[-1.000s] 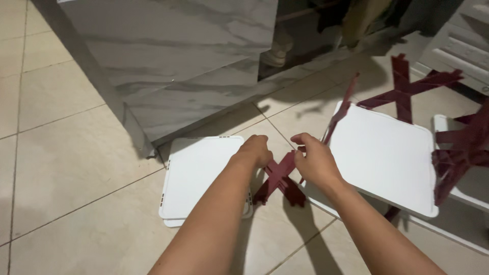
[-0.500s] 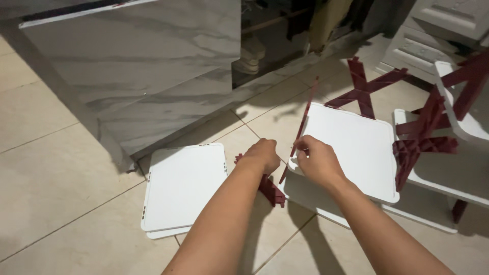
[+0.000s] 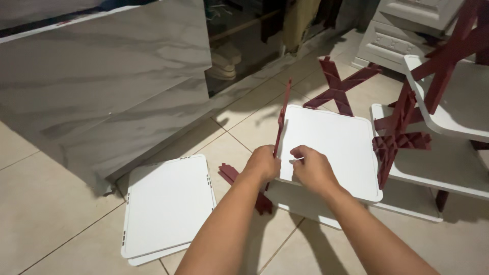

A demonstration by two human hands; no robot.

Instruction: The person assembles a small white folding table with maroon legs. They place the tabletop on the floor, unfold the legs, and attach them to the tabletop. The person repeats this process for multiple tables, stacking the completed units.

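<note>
On tiled floor (image 3: 46, 214), left hand (image 3: 262, 164) grasping red cross-brace (image 3: 281, 119), right hand (image 3: 310, 168) clenched beside.

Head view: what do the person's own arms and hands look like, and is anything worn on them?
Both forearms enter from the bottom edge and are bare as far as the frame shows: no sleeves, gloves, watch or bracelets. The left hand and right hand show no rings on the parts in view, though the fingers are curled, so some are partly hidden. No markings or bandages show.
</note>
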